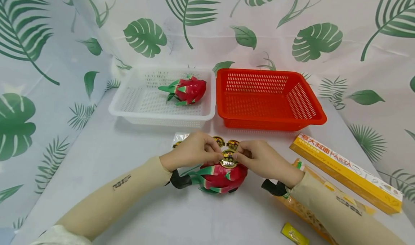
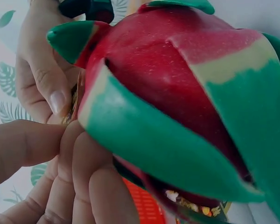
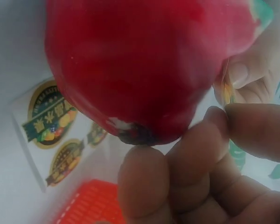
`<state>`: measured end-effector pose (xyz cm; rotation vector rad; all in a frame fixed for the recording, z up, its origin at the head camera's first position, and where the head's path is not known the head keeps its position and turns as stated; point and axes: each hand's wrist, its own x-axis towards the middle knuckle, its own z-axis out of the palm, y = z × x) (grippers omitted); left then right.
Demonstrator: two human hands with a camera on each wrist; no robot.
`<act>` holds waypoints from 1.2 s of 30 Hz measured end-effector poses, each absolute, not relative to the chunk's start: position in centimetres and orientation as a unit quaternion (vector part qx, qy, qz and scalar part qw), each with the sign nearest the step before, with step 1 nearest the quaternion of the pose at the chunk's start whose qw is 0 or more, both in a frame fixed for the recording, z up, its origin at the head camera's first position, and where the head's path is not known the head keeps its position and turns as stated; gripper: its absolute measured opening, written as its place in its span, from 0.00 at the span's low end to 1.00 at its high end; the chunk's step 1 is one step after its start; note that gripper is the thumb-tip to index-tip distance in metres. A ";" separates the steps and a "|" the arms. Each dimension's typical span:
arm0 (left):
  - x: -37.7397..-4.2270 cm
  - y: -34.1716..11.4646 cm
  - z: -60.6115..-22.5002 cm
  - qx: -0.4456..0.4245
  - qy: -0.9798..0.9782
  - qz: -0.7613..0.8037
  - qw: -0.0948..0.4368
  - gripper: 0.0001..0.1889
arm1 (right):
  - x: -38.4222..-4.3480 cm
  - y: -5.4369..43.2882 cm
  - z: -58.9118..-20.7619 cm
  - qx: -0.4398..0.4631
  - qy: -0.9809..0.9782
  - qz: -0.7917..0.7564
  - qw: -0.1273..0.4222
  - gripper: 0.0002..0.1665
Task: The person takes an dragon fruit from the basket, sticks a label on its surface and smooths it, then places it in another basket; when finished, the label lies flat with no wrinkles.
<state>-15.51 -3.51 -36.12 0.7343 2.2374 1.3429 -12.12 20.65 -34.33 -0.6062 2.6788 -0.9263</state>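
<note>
A red dragon fruit (image 1: 223,182) with green-tipped scales lies on the table between the hands. Over its upper side is a round black-and-gold sticker (image 1: 228,160). My left hand (image 1: 194,150) pinches the sticker's left edge between thumb and forefinger, while my right hand (image 1: 264,160) pinches the right edge. In the right wrist view the sticker (image 3: 228,91) stands edge-on beside the fruit (image 3: 130,70), and the right fingertips are close to the fruit's dark end. Behind the fruit lies a sheet of similar stickers (image 3: 53,116), partly hidden by the hands in the head view.
At the back left, a white basket (image 1: 162,118) holds another dragon fruit (image 1: 191,90). Beside it stands a red basket (image 1: 272,122). To the right lie a yellow pasta box (image 1: 347,171), an orange bag (image 1: 301,210) partly under the right forearm, and a small yellow packet (image 1: 294,233).
</note>
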 end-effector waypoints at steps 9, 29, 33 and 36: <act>-15.6 -3.1 -36.2 0.289 0.832 0.433 0.194 0.04 | -11.9 20.7 -34.0 -0.207 0.933 -0.270 0.114 0.13; -15.8 -2.4 -37.6 0.268 0.848 0.402 0.219 0.17 | -12.1 19.8 -36.1 -0.174 0.931 -0.288 0.139 0.20; -15.8 -2.3 -37.4 0.269 0.848 0.402 0.216 0.17 | -12.3 19.4 -36.0 -0.184 0.935 -0.273 0.135 0.22; -15.7 -2.2 -37.4 0.271 0.845 0.408 0.214 0.15 | -12.4 19.4 -35.9 -0.187 0.939 -0.258 0.130 0.22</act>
